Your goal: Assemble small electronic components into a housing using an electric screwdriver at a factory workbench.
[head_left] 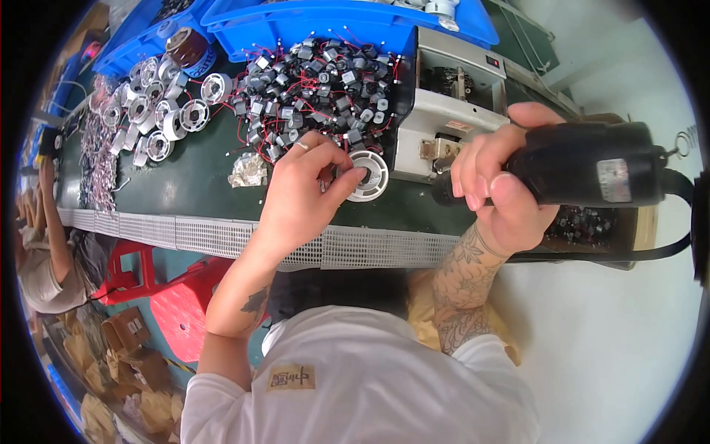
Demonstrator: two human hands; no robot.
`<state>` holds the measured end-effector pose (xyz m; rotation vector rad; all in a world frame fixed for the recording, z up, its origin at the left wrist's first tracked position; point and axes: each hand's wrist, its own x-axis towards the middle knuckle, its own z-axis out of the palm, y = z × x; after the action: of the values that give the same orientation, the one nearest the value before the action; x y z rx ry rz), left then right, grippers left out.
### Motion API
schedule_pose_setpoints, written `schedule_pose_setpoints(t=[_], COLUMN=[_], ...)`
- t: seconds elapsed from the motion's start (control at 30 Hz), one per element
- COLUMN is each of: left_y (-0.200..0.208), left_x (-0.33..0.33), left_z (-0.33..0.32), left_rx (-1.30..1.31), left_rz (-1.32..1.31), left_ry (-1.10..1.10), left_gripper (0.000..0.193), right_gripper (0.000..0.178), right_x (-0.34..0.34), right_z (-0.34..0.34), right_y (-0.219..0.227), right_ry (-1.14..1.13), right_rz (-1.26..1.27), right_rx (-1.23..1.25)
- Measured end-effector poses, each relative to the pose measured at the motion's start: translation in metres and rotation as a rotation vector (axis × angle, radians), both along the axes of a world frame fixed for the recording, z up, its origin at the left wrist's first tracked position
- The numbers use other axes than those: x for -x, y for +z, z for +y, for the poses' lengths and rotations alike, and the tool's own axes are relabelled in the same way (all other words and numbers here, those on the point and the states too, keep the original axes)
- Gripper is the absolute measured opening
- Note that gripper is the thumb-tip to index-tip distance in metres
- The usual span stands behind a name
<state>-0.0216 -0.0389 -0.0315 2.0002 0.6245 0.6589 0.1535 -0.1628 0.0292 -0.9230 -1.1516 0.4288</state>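
Note:
My left hand is over the green work surface, thumb and fingers pinched together at a white round plastic housing. A dark part shows at the housing's middle beside my thumb tip; what the fingers pinch is too hidden to name. My right hand grips a thick black electric screwdriver with a cable at its rear end. The tool lies nearly level, its front end pointing left toward a grey metal machine. Just beyond my left hand is a heap of small motors with red wires.
Several white round housings lie at the left, near a bundle of wires and a brown bottle. Blue bins line the back. Crumpled foil sits near the grey slotted edge. Below stands a red stool; another person is far left.

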Motion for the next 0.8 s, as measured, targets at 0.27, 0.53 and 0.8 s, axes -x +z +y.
schedule_pose_setpoints(t=[0.27, 0.53, 0.8], left_y=[-0.013, -0.017, -0.035], left_x=[-0.008, -0.009, -0.008], left_z=[0.004, 0.003, 0.002], left_rx=[0.083, 0.127, -0.05], left_rz=[0.057, 0.051, -0.138], left_ry=[0.015, 0.01, 0.001], left_gripper=[0.027, 0.028, 0.027], right_gripper=[0.053, 0.048, 0.046], right_x=[0.016, 0.022, 0.019], right_z=[0.03, 0.046, 0.055], right_y=[0.004, -0.004, -0.017], right_ry=[0.027, 0.057, 0.077], right_rz=[-0.004, -0.005, -0.096], right_rx=[0.023, 0.029, -0.008])
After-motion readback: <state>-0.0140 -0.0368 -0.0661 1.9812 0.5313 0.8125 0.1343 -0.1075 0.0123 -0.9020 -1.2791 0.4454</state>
